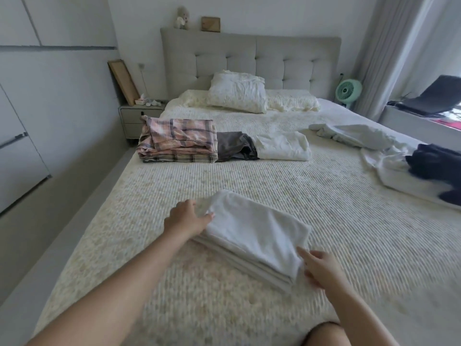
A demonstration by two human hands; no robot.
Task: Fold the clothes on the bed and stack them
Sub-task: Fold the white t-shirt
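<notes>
A folded white garment lies on the cream bedspread in front of me. My left hand touches its far left corner, fingers tucked at the edge. My right hand rests at its near right corner with fingers stretched out. Further up the bed sit a folded pink plaid stack, a dark grey garment and a folded cream piece. To the right lie loose clothes: a pale blue one, a white one and a dark navy one.
Pillows lean at the grey headboard. A nightstand stands at the bed's left, a green fan at its right. A white wardrobe lines the left wall. A laptop sits on the window ledge.
</notes>
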